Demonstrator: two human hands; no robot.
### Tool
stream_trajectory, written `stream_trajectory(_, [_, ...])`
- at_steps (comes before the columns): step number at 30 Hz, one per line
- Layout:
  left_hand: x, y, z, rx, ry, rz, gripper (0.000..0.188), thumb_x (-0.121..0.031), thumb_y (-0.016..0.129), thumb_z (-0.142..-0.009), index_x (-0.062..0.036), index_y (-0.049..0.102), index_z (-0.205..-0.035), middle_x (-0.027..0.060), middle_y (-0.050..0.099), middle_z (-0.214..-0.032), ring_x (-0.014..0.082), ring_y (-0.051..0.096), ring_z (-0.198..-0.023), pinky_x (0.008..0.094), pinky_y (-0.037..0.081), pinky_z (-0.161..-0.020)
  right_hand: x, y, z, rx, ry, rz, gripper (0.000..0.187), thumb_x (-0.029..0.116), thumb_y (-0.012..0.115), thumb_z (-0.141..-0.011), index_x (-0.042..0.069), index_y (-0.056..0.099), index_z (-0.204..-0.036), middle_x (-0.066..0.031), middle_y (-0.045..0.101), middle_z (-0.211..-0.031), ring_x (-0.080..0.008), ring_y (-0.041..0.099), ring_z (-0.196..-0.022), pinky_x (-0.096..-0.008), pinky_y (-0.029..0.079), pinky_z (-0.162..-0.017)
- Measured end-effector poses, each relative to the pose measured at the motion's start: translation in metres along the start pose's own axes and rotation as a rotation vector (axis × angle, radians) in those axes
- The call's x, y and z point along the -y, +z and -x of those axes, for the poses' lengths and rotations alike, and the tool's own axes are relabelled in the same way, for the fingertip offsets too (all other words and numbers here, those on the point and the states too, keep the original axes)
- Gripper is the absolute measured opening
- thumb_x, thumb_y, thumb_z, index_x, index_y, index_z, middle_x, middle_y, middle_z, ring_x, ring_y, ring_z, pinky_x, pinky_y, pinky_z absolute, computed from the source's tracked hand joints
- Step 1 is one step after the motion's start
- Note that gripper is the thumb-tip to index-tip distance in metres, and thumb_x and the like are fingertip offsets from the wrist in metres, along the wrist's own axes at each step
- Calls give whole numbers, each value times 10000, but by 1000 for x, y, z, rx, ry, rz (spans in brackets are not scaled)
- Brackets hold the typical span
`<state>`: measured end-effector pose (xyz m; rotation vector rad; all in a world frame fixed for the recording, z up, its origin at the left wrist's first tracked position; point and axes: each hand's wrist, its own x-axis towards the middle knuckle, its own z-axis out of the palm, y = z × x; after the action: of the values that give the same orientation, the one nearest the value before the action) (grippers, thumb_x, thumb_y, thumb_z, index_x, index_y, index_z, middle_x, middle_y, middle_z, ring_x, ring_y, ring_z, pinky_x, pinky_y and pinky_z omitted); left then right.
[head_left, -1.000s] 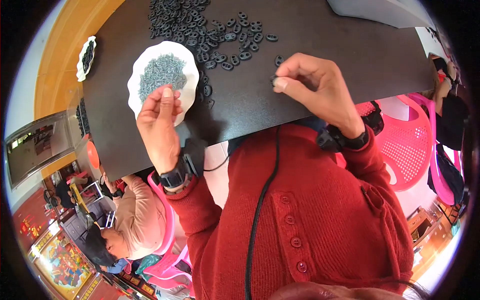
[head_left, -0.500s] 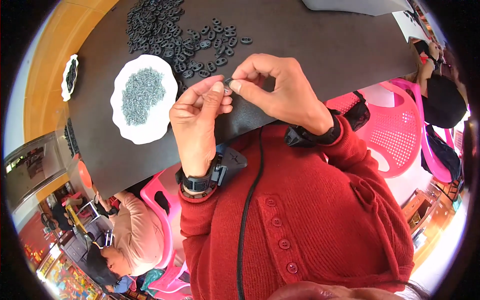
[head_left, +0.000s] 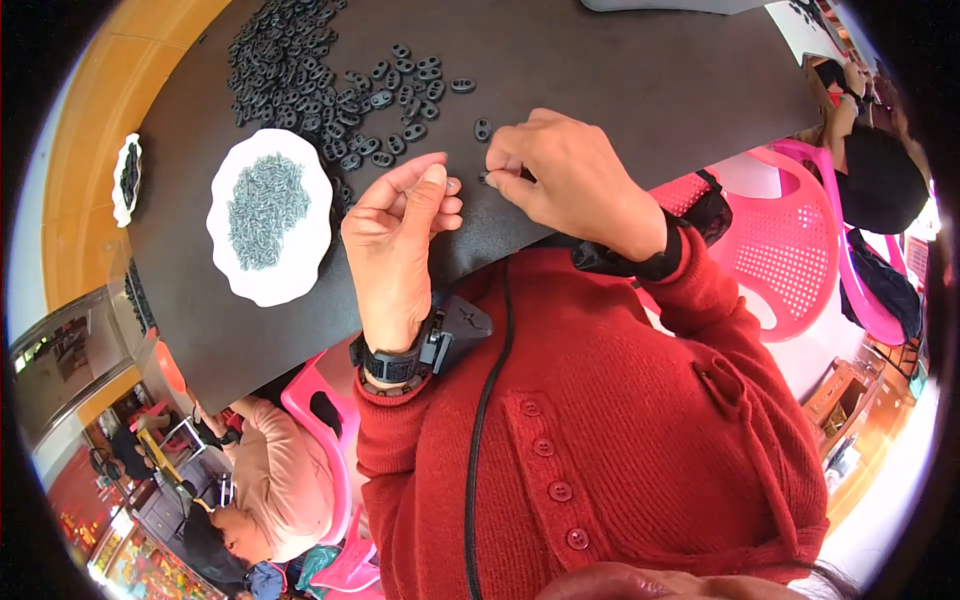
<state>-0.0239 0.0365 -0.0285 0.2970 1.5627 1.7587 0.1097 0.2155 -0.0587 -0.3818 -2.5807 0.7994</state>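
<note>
My left hand [head_left: 398, 225] is raised over the table edge, its thumb and forefinger pinched together. A tiny greyish bit shows by its fingertips, too small to name. To its right, my right hand [head_left: 568, 180] is closed in a pinch on a small dark piece [head_left: 486, 179], mostly hidden by the fingers. One black two-hole cord lock [head_left: 483, 129] lies just beyond the right fingers. Further off, a heap of similar black cord locks [head_left: 285, 75] spreads over the table. Left of my left hand, a white scalloped plate [head_left: 228, 262] holds many small metal springs [head_left: 268, 212].
The dark brown table [head_left: 600, 70] reaches up to my body. A smaller white dish [head_left: 124, 208] with black pieces stands at its left edge. Another person [head_left: 280, 470] sits at the lower left, and someone else [head_left: 880, 180] at the right. Pink chairs [head_left: 780, 240] stand nearby.
My right hand has drawn away to the right from my left hand, with the dark piece in its pinch. The left hand keeps its pinch. The table items appear shifted slightly left in view.
</note>
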Motion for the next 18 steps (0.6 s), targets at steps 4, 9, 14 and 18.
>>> stream_trajectory(4, [-1,4,0,6,-25,1,295,-159,798,-1077,27,776,-1305,73,799,-1029,99,717,-829,234,584,-737,2,-9,-3,-53,-10,-14,93,89,816,-902,83,736,-948,-56,756,-846,-303,702,-842,-431,564,-734])
stream_trajectory(9, [4,6,-2,11,-14,10,264,-139,798,-1078,30,785,-1280,61,823,-1000,86,737,-821,228,604,-738,20,-25,-5,-152,-144,-294,197,13,857,-868,65,810,-1052,-79,761,-894,-295,690,-844,-400,564,-739])
stream_trajectory(14, [7,12,-3,22,19,-27,264,-122,801,-1074,44,778,-1277,51,820,-986,77,735,-814,223,605,-738,19,-20,-1,-171,-203,-232,204,8,858,-861,52,818,-1056,-83,757,-892,-292,682,-838,-390,557,-724])
stream_trajectory(18, [8,15,-1,7,17,-59,264,-100,804,-1067,56,773,-1278,58,820,-986,79,742,-815,223,614,-743,18,-19,-1,-192,-221,-171,176,5,844,-855,53,792,-1016,-76,747,-883,-286,680,-832,-392,554,-717])
